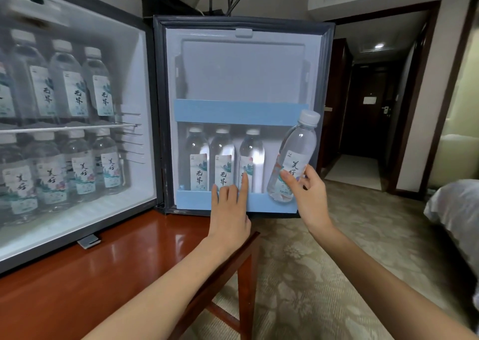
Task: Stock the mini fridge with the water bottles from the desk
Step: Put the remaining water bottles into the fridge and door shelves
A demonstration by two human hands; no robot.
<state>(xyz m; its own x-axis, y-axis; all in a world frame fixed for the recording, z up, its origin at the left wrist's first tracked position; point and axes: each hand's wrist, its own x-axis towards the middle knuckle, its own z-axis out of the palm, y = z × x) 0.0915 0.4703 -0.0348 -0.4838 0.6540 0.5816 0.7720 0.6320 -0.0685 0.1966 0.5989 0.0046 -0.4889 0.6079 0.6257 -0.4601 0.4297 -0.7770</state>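
The water bottle (293,158) is held tilted, cap leaning toward the right edge of the open door (243,62), its base in front of the right end of the lower door shelf (197,201) and not yet behind the rail. My right hand (307,194) pinches it across the label, thumb on the near face and fingers curled behind. I judge it full, sealed, moderately heavy, with thin walls that give under pressure and a smooth label. A grip round the label band or just above it looks soundest, and the cap end gives poor control. My left hand (229,204) is spread with straight fingers. The forefinger is raised against the third of three bottles (199,158) standing in that shelf, and the other fingertips are on the rail. The free slot lies at the shelf's right end. The upper door rail (233,112) overhangs it, so I expect the bottle must go in base first at a slant. The mini fridge (147,85) stands on the desk (103,262), with rows of bottles above and below its wire shelf (67,128). A bed (453,204) lies well apart, toward the right.
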